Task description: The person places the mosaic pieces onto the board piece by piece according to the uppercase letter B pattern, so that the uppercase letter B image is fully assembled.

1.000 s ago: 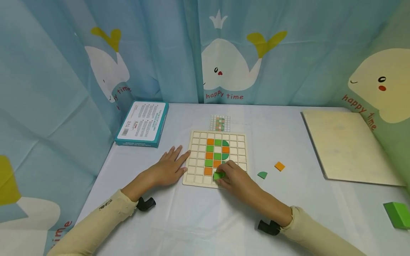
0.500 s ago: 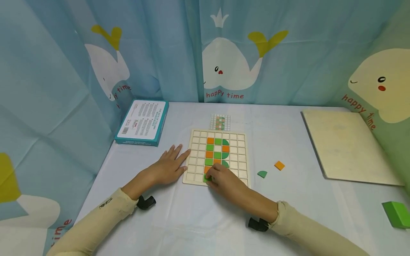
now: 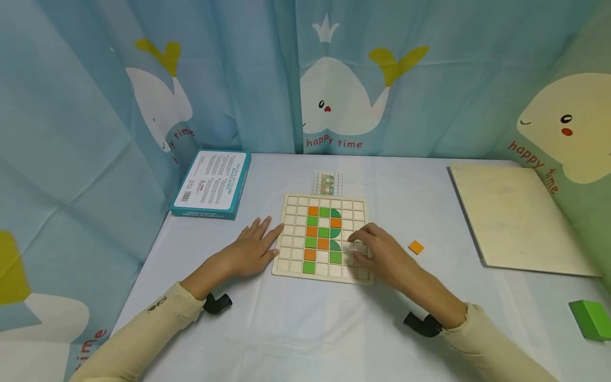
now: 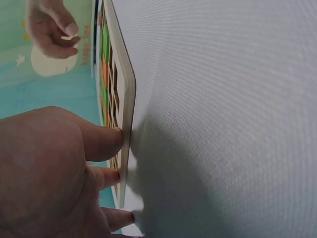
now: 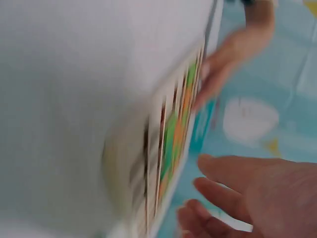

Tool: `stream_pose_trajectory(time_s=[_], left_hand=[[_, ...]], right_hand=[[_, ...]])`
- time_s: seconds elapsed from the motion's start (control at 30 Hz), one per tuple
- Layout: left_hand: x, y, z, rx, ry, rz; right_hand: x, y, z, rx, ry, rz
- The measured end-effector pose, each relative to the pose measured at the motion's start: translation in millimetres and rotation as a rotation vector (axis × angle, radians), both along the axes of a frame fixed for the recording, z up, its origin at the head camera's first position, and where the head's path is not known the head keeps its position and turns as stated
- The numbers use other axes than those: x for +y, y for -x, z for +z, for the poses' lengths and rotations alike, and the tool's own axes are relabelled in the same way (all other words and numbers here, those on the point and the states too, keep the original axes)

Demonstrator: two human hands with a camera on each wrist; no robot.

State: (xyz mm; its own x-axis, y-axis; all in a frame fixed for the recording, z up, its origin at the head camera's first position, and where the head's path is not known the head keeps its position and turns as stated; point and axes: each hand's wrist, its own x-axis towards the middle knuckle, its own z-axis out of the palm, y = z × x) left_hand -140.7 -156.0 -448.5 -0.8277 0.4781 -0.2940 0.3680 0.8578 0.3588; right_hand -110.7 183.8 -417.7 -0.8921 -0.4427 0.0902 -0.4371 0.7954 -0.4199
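A wooden grid board [image 3: 291, 270] lies on the table, with green and orange square tiles and green quarter-round tiles set in its cells. In its lowest row sits a green square tile [image 3: 309, 267]. My left hand [image 3: 250, 254] lies spread at the board's left edge; in the left wrist view its thumb [image 4: 104, 144] touches that edge. Above the board's right-hand cells hovers my right hand [image 3: 384, 257], thumb and fingers apart, with nothing seen between them. To its right a loose orange square tile [image 3: 416, 247] lies on the table. The right wrist view is blurred.
Behind the board lies a small pattern card [image 3: 328, 183]. A teal-edged box [image 3: 212, 183] stands at the back left. On the right are a large pale wooden panel [image 3: 520, 217] and a green block [image 3: 591, 320]. Curtains [image 3: 267, 74] hang around the table.
My right hand carried a green square tile left to the board's lowest row, let it go there, and moved back right. It now covers where a loose green quarter-round tile lay. Left hand unmoved.
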Motion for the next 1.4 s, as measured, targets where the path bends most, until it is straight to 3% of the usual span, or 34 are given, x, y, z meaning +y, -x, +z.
stream_pose_trajectory(time_s=[0.17, 0.33, 0.57, 0.8, 1.0, 1.4], left_hand=[[-0.8, -2.0, 0.3, 0.004, 0.004, -0.004], [-1.0, -3.4, 1.4, 0.01, -0.002, -0.005], [-1.2, -3.6, 2.0, 0.009, -0.024, -0.009], [-0.4, -3.5, 3.1, 0.002, -0.02, -0.007], [-0.2, -2.9, 3.5, -0.001, -0.015, -0.007], [-0.2, -2.1, 2.6, 0.001, -0.017, -0.011]], right_hand=[[58, 6.8, 12.8, -0.123, -0.125, -0.141], [100, 7.9, 8.3, -0.253, -0.156, -0.216], [118, 5.3, -9.9, -0.203, -0.099, -0.207], [123, 6.0, -20.4, -0.18, 0.009, -0.209], [115, 9.0, -28.0, -0.111, 0.039, -0.198], [58, 16.2, -20.4, -0.153, 0.102, -0.199]])
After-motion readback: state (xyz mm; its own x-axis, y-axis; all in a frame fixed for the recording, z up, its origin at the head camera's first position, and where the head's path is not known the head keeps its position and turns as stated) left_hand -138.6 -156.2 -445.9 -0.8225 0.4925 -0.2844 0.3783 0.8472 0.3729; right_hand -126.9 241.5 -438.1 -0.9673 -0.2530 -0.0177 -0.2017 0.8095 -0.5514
